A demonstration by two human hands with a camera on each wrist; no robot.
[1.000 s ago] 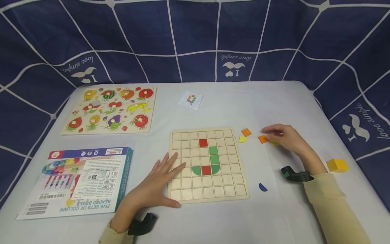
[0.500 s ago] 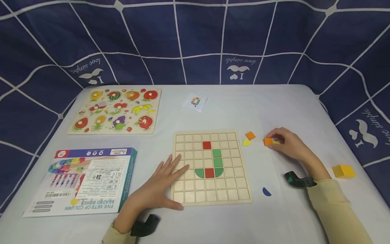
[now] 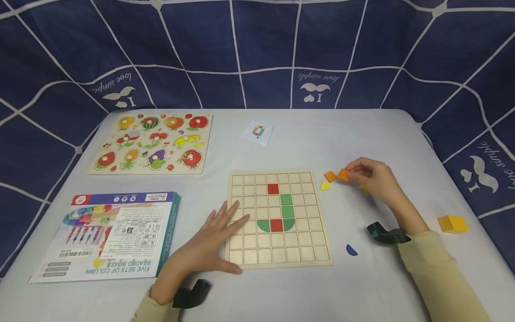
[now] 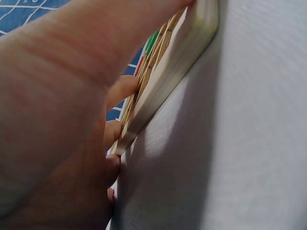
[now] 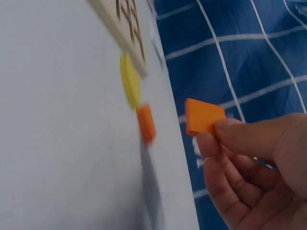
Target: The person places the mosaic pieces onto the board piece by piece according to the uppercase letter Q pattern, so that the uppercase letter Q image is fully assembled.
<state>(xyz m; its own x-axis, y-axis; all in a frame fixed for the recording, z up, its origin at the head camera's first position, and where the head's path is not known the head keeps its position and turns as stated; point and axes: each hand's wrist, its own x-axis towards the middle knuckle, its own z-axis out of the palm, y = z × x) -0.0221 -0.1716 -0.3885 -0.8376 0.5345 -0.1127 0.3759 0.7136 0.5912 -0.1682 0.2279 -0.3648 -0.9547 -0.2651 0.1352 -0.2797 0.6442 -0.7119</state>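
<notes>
My right hand (image 3: 372, 178) pinches an orange square tile (image 5: 204, 116) between thumb and fingertips, lifted off the table. Just left of it in the head view lie another orange tile (image 3: 330, 176) and a yellow rounded piece (image 3: 325, 185); a second yellow piece (image 3: 365, 190) is partly hidden under the right hand. At the left edge of the wooden grid board (image 3: 241, 255) rests my left hand (image 3: 209, 241), fingers spread and straight, touching its side. Red, green square and green rounded pieces sit in the board's cells, among them a red tile (image 3: 276, 225).
A blue half-round piece (image 3: 352, 250) lies right of the board, and a yellow block (image 3: 453, 224) near the right sleeve. Behind the board is a pattern card (image 3: 258, 133). A fruit puzzle (image 3: 150, 143) and a boxed toy (image 3: 108, 237) occupy the left side.
My right hand has taken hold of the orange tile, raised it from the table and brought it slightly left and away. My left hand stays at the board.
</notes>
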